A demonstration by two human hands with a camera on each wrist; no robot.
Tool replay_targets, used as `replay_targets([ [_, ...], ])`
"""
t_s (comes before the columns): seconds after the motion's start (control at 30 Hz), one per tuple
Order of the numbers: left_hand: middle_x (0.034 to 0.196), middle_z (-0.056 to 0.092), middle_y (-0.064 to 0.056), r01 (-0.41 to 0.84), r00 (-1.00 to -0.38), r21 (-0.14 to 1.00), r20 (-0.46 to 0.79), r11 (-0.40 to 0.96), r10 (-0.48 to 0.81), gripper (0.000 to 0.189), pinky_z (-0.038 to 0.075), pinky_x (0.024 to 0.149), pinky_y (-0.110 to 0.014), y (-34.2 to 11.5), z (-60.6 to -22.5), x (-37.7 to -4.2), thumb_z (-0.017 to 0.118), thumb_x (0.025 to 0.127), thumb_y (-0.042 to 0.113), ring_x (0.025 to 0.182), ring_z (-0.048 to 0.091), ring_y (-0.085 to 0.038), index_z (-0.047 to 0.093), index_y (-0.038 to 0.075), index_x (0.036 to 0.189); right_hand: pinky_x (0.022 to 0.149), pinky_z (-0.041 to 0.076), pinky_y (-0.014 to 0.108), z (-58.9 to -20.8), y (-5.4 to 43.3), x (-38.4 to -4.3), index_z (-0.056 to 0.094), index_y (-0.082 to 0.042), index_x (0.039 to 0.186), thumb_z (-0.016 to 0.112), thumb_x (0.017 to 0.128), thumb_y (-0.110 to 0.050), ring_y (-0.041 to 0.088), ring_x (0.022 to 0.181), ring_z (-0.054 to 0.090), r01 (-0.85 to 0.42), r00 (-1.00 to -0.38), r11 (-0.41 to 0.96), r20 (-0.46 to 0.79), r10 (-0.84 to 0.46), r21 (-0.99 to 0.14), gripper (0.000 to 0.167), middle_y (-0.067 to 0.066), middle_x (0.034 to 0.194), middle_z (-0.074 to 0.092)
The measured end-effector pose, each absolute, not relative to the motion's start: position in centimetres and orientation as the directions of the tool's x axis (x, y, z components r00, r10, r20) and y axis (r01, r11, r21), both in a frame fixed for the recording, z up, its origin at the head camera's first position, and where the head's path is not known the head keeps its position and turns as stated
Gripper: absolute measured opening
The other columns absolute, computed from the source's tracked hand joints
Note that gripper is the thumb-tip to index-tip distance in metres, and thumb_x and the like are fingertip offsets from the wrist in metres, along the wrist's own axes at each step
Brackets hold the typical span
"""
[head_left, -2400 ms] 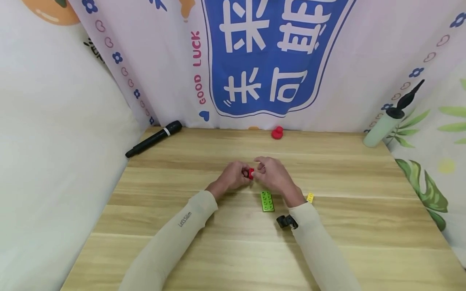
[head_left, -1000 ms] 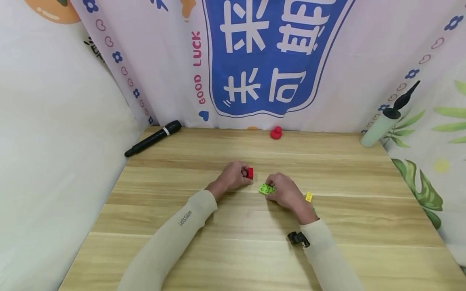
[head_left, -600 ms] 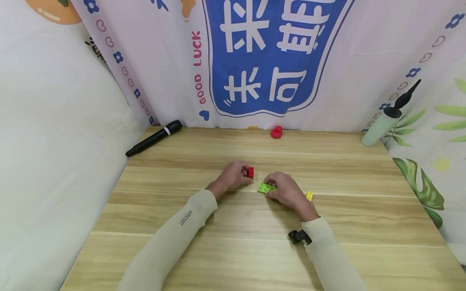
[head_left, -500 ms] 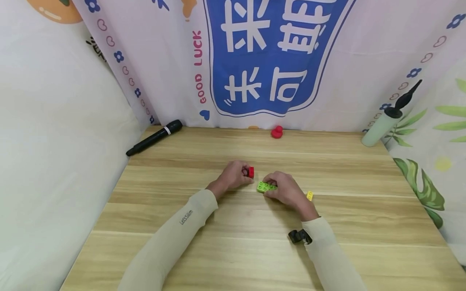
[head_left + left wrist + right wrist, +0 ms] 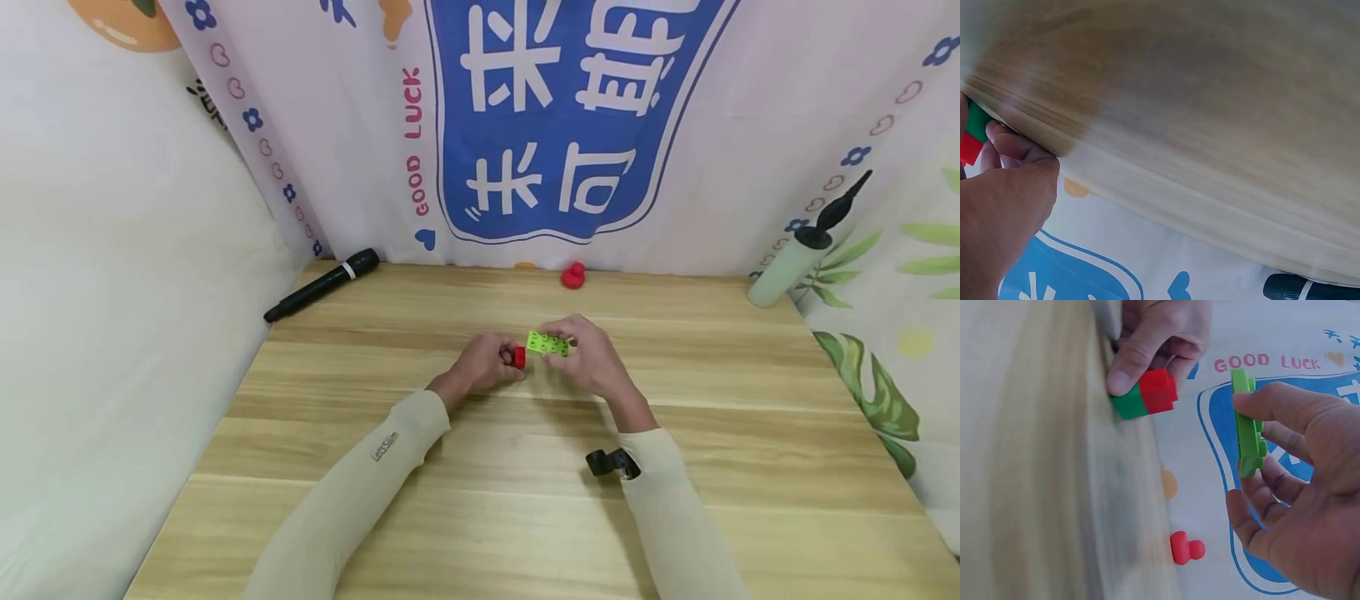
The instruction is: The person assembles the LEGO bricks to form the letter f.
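Fingers (image 5: 1282, 403) of the right hand (image 5: 594, 358) pinch a lime-green eight-stud brick (image 5: 1247, 440); the left hand (image 5: 480, 362) pinches joined green (image 5: 1127, 405) and red (image 5: 1157, 392) bricks. Beneath lies the wood-grained worktop (image 5: 480, 517), bearing a slim black microphone (image 5: 318, 289) and a smooth mint-green cylinder with a tapering black nozzle (image 5: 789, 268) at its far corners. Low over the worktop half a second ago, the lime-green brick is now raised just beside the red one. Near the back edge sits a rounded red toy (image 5: 573, 277).
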State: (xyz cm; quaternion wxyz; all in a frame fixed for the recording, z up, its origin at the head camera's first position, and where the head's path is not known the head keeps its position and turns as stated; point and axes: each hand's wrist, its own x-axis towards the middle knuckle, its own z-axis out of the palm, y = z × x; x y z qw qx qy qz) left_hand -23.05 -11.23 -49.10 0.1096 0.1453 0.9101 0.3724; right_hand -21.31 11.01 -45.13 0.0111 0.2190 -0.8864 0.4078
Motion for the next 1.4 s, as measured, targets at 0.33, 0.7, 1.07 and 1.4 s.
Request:
replay_targets([
  [0.33,0.093,0.076,-0.005,0.237,-0.919,0.7,-0.063,0.674,0.388,0.025,0.05,0.075,-0.022,-11.4,-49.5,-23.2,0.091,0.088,0.016,0.081,0.061,-0.01,0.077,0.007,0.107,0.097,0.057,0.047,-46.3,9.4,-22.8,0.076,-0.003,0.127,0.082,0.09,-0.004,0.031,0.108,0.068,-0.368,-0.905,0.493,0.182,-0.384,-0.789,0.038,0.018,0.121,0.073],
  [0.7,0.104,0.081,-0.007,0.217,-0.925,0.699,-0.075,0.681,0.372,0.032,0.053,0.083,-0.027,-11.4,-49.2,-22.9,0.093,0.086,0.019,0.089,0.065,-0.014,0.078,0.005,0.11,0.097,0.058,0.049,-47.3,9.0,-23.0,0.079,-0.005,0.123,0.085,0.088,-0.006,0.03,0.109,0.067,-0.364,-0.886,0.523,0.114,-0.449,-0.77,0.035,0.016,0.121,0.073],
  [1.07,0.098,0.079,-0.007,0.208,-0.928,0.707,-0.076,0.676,0.364,0.029,0.051,0.077,-0.024,-11.4,-49.4,-23.1,0.095,0.084,0.019,0.085,0.063,-0.013,0.077,0.006,0.102,0.096,0.057,0.047,-47.4,8.9,-23.1,0.081,-0.008,0.122,0.085,0.088,-0.007,0.029,0.108,0.066,-0.349,-0.883,0.527,0.084,-0.462,-0.775,0.034,0.015,0.116,0.074],
  [1.4,0.098,0.078,-0.006,0.206,-0.927,0.696,-0.087,0.688,0.366,0.032,0.051,0.076,-0.024,-11.4,-49.4,-23.2,0.095,0.084,0.021,0.085,0.063,-0.013,0.077,0.006,0.106,0.096,0.057,0.045,-48.2,9.4,-23.6,0.08,-0.008,0.124,0.087,0.087,-0.007,0.028,0.107,0.065,-0.356,-0.873,0.488,0.097,-0.478,-0.797,0.037,0.014,0.115,0.073],
])
